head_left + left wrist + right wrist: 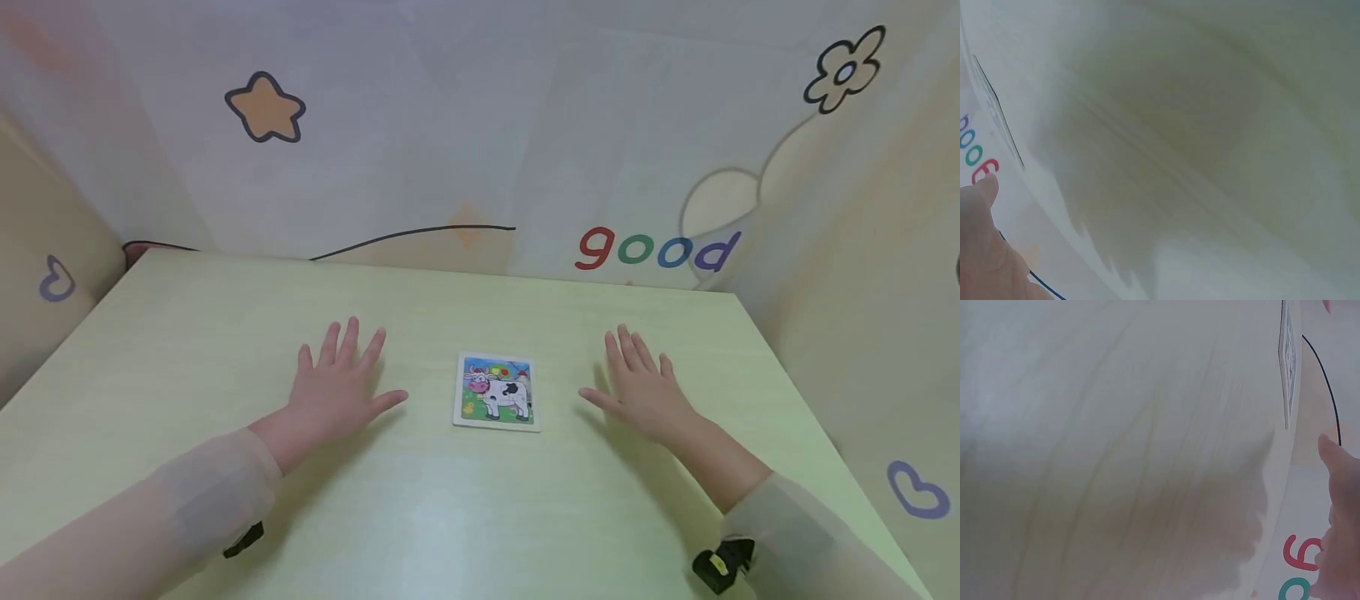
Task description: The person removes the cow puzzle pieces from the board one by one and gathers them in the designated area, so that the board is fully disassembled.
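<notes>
A small square picture puzzle [497, 392] with a white frame and a cartoon cow lies flat on the pale table [450, 517], between the two hands. To its left, my left hand [333, 392] is spread palm down with straight fingers, its thumb pointing at the puzzle. On the other side my right hand [641, 387] is held the same way, apart from the puzzle. Both cast shadows on the tabletop. The left wrist view has the left hand [991, 244] at its lower left edge; the right wrist view has the right hand [1341, 525] at its right edge.
Behind the table hangs a pale cloth backdrop [420, 150] printed with a star, a flower and the word "good". Similar cloth [885, 333] borders the right side. A dark strap piece [723, 565] sits under the right sleeve, another [243, 540] under the left.
</notes>
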Demonstrator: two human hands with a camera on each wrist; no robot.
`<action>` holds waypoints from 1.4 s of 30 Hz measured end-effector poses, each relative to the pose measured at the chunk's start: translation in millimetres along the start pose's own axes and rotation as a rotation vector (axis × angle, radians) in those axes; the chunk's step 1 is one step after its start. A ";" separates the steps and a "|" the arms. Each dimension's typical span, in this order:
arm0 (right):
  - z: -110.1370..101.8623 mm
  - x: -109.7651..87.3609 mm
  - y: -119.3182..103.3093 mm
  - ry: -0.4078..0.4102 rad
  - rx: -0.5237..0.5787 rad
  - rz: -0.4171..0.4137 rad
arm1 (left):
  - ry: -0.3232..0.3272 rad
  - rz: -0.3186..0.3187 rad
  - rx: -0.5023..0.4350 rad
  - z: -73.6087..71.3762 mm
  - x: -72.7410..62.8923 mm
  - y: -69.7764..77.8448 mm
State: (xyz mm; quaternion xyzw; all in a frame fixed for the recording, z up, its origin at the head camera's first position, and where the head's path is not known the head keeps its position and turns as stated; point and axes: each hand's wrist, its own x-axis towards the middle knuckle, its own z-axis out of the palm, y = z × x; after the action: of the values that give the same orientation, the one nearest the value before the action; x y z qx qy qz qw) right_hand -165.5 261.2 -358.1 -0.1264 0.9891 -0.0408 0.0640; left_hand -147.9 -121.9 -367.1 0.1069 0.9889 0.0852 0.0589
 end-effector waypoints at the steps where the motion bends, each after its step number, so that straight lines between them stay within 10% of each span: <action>1: 0.5 1.2 -1.2 0.003 0.000 -0.007 | -0.006 0.003 0.003 0.3 0.9 1.8; 25: 14.4 14.6 -33.3 -0.019 0.159 -0.093 | -0.158 0.242 0.064 19.9 19.3 84.1; 42: 20.0 36.6 -62.3 -0.054 0.128 -0.183 | -0.344 0.374 0.217 27.8 36.1 104.4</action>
State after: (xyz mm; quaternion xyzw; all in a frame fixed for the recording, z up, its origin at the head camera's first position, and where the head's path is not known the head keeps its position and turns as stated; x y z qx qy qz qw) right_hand -182.6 190.4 -376.0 -0.2127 0.9667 -0.1061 0.0947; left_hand -158.2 -9.1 -379.0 0.3062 0.9307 -0.0313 0.1975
